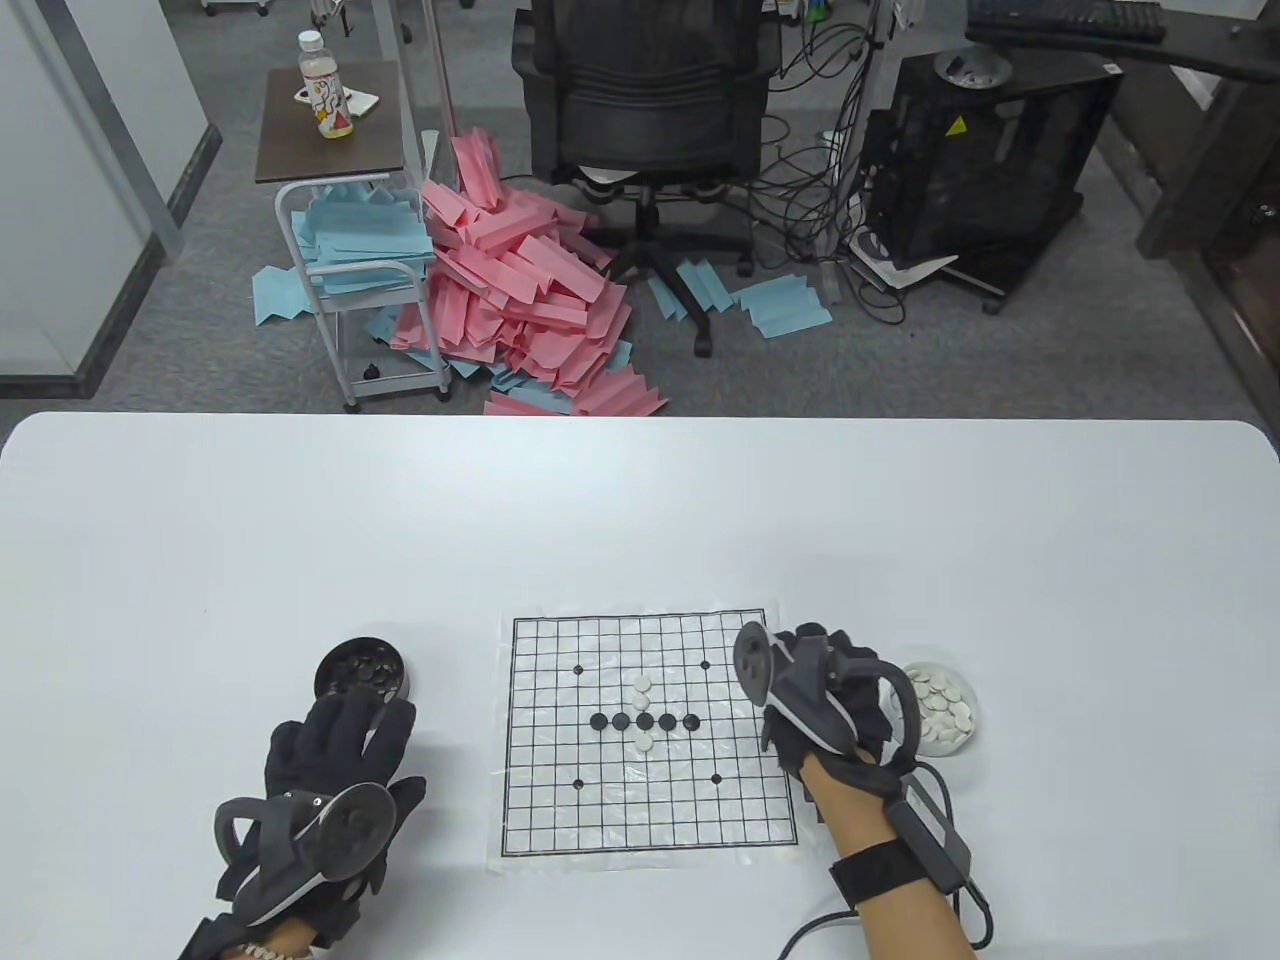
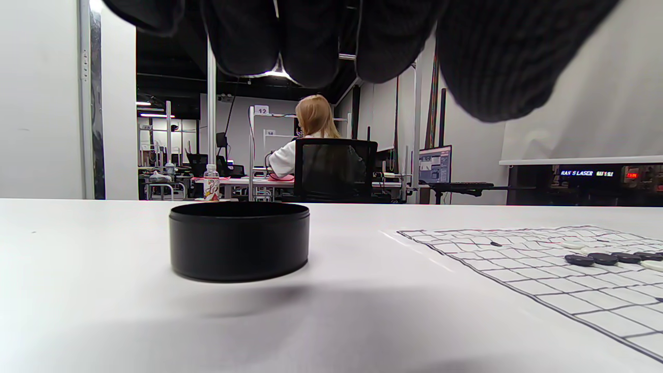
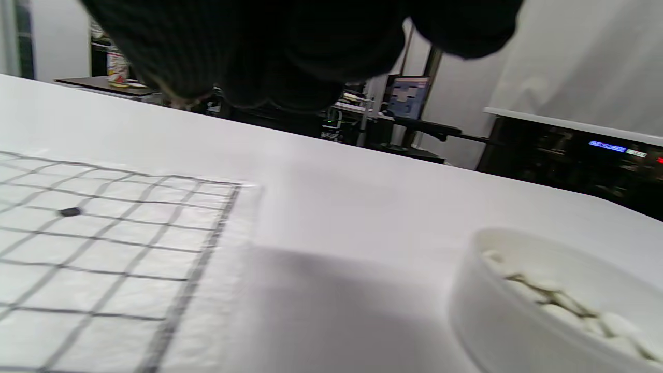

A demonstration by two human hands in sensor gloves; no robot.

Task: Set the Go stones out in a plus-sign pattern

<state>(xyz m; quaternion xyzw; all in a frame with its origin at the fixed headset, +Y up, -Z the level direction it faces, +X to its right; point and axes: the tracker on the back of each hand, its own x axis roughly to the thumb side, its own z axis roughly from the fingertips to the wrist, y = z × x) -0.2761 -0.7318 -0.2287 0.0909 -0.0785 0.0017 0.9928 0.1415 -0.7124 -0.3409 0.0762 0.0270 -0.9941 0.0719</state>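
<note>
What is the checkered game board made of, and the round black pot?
The board looks like thin printed paper under clear film: it lies flat, with a crinkly, shiny see-through edge. The black pot seems to be plastic or painted metal; its smooth wall has a dull, even sheen. I can't tell which.

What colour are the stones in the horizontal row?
Black stones, clearest in the table view.
</note>
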